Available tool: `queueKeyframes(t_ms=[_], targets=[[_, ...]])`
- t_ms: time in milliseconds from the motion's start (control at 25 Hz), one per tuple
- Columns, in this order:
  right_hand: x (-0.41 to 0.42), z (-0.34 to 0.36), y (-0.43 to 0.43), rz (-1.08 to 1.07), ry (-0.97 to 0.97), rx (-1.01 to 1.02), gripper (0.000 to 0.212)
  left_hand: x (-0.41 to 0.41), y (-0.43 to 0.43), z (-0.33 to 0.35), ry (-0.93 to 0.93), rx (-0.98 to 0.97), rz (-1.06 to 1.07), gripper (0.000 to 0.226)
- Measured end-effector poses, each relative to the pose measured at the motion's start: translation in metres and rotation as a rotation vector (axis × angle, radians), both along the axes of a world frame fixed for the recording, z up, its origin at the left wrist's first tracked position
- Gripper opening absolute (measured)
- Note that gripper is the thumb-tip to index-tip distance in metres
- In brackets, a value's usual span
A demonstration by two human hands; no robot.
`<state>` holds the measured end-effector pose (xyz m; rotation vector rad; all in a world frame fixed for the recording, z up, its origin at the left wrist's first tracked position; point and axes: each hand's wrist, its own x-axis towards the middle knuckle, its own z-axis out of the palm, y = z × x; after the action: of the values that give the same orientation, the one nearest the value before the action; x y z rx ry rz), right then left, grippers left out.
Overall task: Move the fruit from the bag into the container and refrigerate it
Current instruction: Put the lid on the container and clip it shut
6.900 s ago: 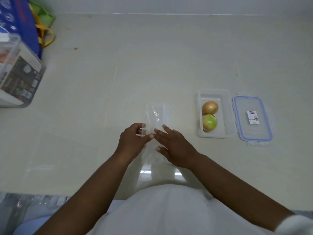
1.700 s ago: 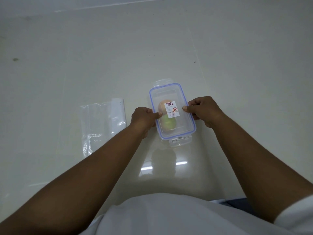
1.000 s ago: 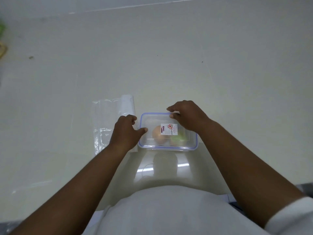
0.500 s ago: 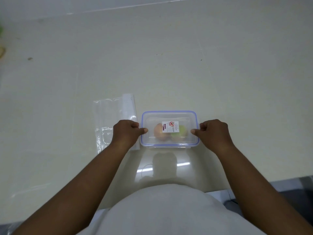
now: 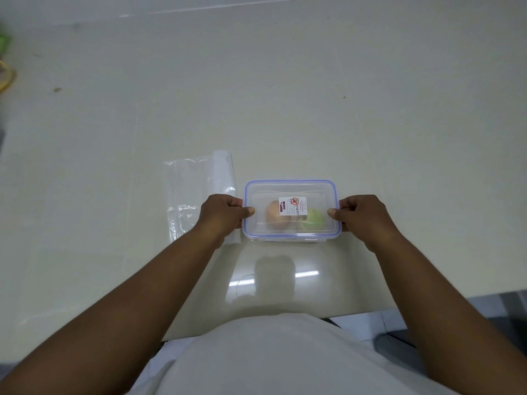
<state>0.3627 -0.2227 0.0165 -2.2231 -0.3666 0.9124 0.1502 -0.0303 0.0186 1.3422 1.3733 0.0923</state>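
Observation:
A clear plastic container [image 5: 291, 187] with a blue-rimmed lid on top lies crosswise on the pale counter. Through the lid I see an orange-brown fruit [image 5: 276, 218] on the left and a green fruit [image 5: 313, 219] on the right, under a white sticker. My left hand [image 5: 222, 213] grips the container's left end, thumb pressed on the lid. My right hand [image 5: 360, 213] grips the right end the same way. The empty clear bag [image 5: 196, 192] lies flat just left of my left hand.
The counter's front edge [image 5: 356, 310] runs close to my body, with tiled floor beyond it at the lower right. A bit of green and yellow [image 5: 5, 64] shows at the far left edge.
The lid went onto the container, which was turned from lengthwise to crosswise. My right hand moved from the lid's top to the right end; both hands now hold the ends.

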Motion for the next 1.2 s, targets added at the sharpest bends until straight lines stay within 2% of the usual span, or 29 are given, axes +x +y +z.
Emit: queueKeyframes(t_ms=[240,360,440,520,640,760,1000,1120,1200], targets=[[0.001,-0.004,-0.002,0.032,-0.043,0.038,0.013,-0.006,-0.007,-0.005,-0.007,0.028,0.014,0.029],[-0.003,-0.007,-0.003,0.049,-0.109,0.030,0.022,-0.008,-0.011,-0.008,-0.026,0.055,0.019,0.028],[-0.010,-0.011,-0.004,0.060,-0.215,0.004,0.032,-0.010,-0.015,-0.009,-0.032,0.075,0.018,0.028],[-0.021,-0.014,-0.005,0.061,-0.310,-0.001,0.034,-0.014,-0.018,-0.011,-0.047,0.084,0.006,0.028],[-0.040,-0.014,-0.005,0.063,-0.411,-0.013,0.034,-0.016,-0.020,-0.011,-0.026,0.168,-0.091,0.037],[-0.064,-0.010,-0.015,-0.060,-0.408,0.036,0.037,-0.022,-0.029,-0.010,0.016,0.275,-0.220,0.043],[-0.152,0.005,-0.101,-0.204,-0.475,0.136,0.034,-0.056,-0.073,-0.001,-0.104,0.164,-0.170,0.060],[-0.202,0.003,-0.165,-0.305,-0.445,0.101,0.030,-0.076,-0.115,-0.007,-0.170,0.087,-0.128,0.042],[-0.232,0.003,-0.210,-0.404,-0.440,0.060,0.027,-0.086,-0.147,-0.009,-0.176,0.033,-0.209,0.033]])
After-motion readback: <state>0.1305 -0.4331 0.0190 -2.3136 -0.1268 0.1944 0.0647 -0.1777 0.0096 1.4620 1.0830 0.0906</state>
